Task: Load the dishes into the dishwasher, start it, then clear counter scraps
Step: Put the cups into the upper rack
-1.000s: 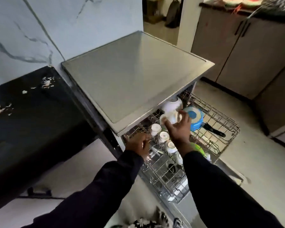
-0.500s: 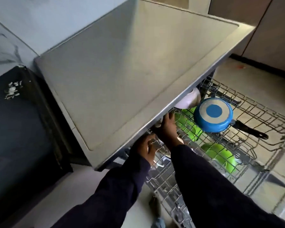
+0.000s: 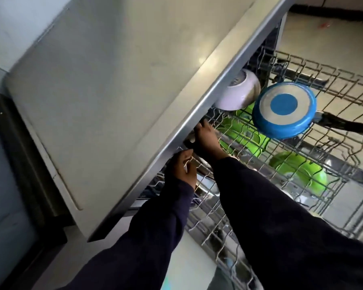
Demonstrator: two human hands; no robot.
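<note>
— What's nearest to you?

— My two dark sleeves, reaching forward and down into the pulled-out upper rack (image 3: 281, 164) of the dishwasher (image 3: 113, 91). My left hand (image 3: 181, 171) sits at the rack's near edge, just under the front lip of the machine's steel top. Its fingers are curled around the wire there, so that grip is closed on the rack.

— And the right?

— My right hand (image 3: 206, 137) is a little further in, pushed under the same steel lip. The fingertips are hidden by the edge and the shot is blurred, so I cannot tell whether that grip is holding anything or is loose.

— Where are the dishes?

— Just beyond my right hand, green plates (image 3: 243, 135) show through the wires from the level below, with another green piece (image 3: 302, 174) off to the right. Further back in the upper rack a blue pan (image 3: 283, 110) lies upside down, its round base facing me and its black handle (image 3: 348, 124) pointing right. Touching the pan on its left is a white bowl (image 3: 237, 93), tipped on its side, half tucked under the top's edge.

— Anything past that?

— The pale floor (image 3: 323, 34) behind the rack. On my far left, a dark surface (image 3: 6, 164) beside the machine.
</note>
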